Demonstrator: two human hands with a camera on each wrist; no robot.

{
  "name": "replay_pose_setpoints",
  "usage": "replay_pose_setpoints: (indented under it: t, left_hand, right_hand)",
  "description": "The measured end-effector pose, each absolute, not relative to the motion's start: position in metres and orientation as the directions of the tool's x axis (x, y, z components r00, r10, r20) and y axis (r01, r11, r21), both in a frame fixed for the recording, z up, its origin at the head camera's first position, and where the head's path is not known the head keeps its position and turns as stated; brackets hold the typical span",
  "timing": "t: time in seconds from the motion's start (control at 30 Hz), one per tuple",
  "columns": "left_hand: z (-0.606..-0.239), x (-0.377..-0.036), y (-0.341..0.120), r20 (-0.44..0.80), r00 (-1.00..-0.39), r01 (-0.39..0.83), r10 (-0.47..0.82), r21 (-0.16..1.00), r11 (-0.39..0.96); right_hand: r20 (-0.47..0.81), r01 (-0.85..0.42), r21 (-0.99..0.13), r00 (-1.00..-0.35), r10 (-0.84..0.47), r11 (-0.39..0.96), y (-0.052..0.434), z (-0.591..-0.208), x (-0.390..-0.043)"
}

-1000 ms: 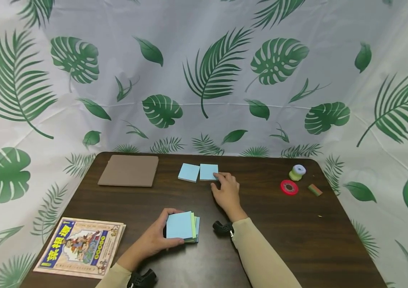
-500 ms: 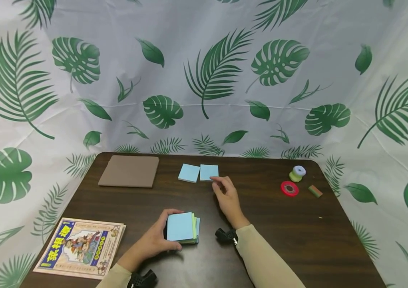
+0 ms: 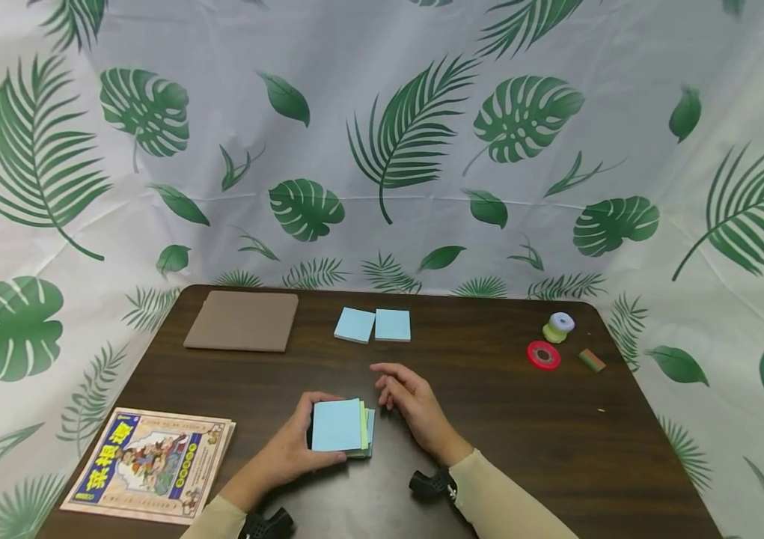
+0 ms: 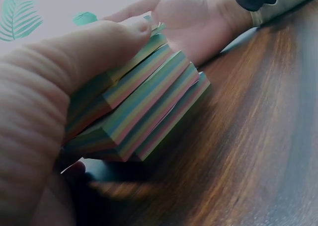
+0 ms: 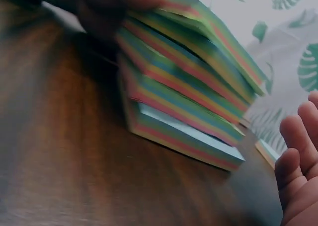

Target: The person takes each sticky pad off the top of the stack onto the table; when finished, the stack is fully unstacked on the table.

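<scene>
Blue topped the uneven pad stack [image 3: 337, 425], gripped by the left hand [image 3: 291, 446] on or just above the bench [image 3: 523, 427]; the right hand [image 3: 417, 410], relaxed, hung empty beside it. A slack grip risked spilling pads.

- I see a crooked stack of pads [image 3: 336, 424], blue on top with stripy sides, in the left hand's [image 3: 297, 442] grip.
- Farther back, a tilted blue pad [image 3: 355, 325] lies flat beside a straighter blue pad [image 3: 393, 325].
</scene>
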State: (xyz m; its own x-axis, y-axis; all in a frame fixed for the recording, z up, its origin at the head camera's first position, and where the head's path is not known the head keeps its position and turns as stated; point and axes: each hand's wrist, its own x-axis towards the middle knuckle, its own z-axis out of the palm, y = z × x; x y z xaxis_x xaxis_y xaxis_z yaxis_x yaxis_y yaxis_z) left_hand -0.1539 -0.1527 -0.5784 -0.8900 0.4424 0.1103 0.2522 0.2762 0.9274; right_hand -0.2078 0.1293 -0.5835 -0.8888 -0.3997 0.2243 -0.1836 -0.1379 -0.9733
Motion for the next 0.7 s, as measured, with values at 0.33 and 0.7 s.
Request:
replay_pose_setpoints:
  t: [0.33,0.7]
  left_hand:
    - [-0.579,-0.154,-0.153,0.127,-0.886,0.253,0.446,0.938,0.236]
    - [-0.577,-0.154,-0.152,0.087,-0.886,0.225,0.456,0.94,0.257]
  right_hand:
    - [0.291,-0.322,-0.946,-0.777,-0.559,-0.044,0.124,-0.583,-0.203]
    - [0.305,-0.487,-0.869,-0.668,-0.679,0.088,0.118,-0.583,-0.2]
